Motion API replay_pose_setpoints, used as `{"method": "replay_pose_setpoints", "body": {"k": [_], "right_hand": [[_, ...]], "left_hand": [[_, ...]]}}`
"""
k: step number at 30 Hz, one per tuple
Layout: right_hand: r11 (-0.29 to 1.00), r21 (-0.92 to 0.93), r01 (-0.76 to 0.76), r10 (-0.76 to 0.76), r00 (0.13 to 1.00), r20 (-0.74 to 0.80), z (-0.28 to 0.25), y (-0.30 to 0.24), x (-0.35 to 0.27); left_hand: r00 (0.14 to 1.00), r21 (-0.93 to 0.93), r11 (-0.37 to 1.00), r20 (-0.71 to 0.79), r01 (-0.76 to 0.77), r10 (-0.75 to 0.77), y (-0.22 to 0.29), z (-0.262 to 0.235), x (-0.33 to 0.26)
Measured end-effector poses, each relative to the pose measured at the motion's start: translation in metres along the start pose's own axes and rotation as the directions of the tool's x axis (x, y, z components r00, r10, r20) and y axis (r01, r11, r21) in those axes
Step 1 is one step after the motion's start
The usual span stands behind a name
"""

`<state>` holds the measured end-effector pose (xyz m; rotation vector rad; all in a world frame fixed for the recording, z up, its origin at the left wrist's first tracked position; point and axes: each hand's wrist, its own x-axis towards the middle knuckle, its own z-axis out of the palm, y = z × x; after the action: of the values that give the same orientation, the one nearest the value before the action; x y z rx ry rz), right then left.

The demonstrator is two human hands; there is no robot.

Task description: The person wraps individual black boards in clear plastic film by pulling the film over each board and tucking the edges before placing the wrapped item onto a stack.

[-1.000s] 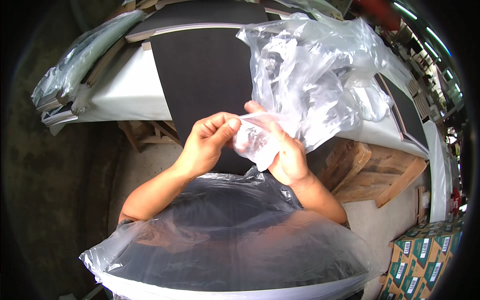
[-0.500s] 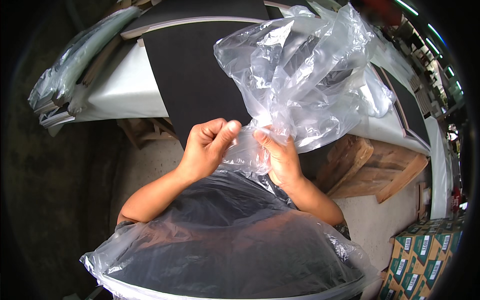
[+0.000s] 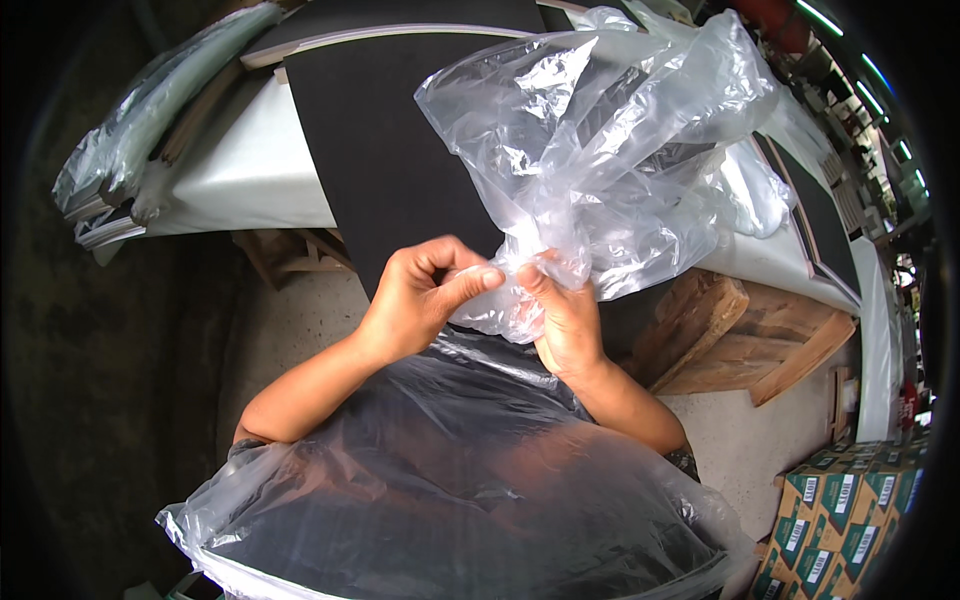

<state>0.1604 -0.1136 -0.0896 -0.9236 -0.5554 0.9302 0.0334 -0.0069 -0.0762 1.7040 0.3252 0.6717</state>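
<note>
**A:** What are the two hands on?

**B:** A clear plastic bag (image 3: 600,160). The left hand (image 3: 420,300) pinches its lower edge between thumb and forefinger, the grip narrow and closed on the film. The right hand (image 3: 565,320) holds the same gathered edge just beside it, fingers curled over the plastic, grip closed on it too.

**A:** Where does the bag sit?

**B:** It billows up from the hands toward one o'clock, crumpled and puffed out, in front of a black sheet (image 3: 400,150) that lies on a white board (image 3: 250,170) at twelve o'clock.

**A:** And nearer the person?

**B:** At six o'clock a dark panel wrapped in clear plastic (image 3: 450,500) spreads across the lower part of the view, under both forearms.

**A:** Anything around it?

**B:** At ten o'clock a stack of wrapped boards (image 3: 140,140) leans at the edge. At three to four o'clock there is a wooden pallet (image 3: 740,340) on the concrete floor (image 3: 740,450). At five o'clock, green and white cartons (image 3: 850,520) are stacked.

**A:** Do the hands touch each other?

**B:** Fingertips come very close at the pinched edge; I cannot tell whether they meet.
</note>
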Motion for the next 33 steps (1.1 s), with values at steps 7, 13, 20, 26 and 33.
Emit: {"method": "replay_pose_setpoints", "body": {"k": [7, 13, 20, 26, 33], "right_hand": [[0.997, 0.069, -0.034, 0.027, 0.995, 0.101, -0.002, 0.004, 0.004], [0.991, 0.135, 0.001, -0.006, 0.999, 0.033, 0.003, 0.005, 0.002], [0.989, 0.125, -0.08, 0.073, 0.995, 0.063, 0.001, 0.0, 0.001], [0.996, 0.094, -0.001, 0.002, 1.0, -0.013, -0.002, -0.002, 0.003], [0.868, -0.203, 0.453, -0.457, 0.889, 0.03, -0.012, -0.002, -0.005]], "left_hand": [[0.993, -0.153, 0.988, -0.11, 0.018, -0.035, 0.002, 0.0, -0.002], [0.973, -0.329, 0.919, 0.003, 0.219, -0.231, 0.016, 0.011, 0.0], [0.986, -0.15, 0.977, 0.102, 0.15, -0.135, 0.007, -0.002, -0.001], [0.976, -0.135, 0.988, -0.192, 0.079, -0.104, 0.003, -0.006, 0.001], [0.783, 0.115, 0.984, -0.597, -0.133, 0.175, 0.011, -0.004, 0.004]]}}
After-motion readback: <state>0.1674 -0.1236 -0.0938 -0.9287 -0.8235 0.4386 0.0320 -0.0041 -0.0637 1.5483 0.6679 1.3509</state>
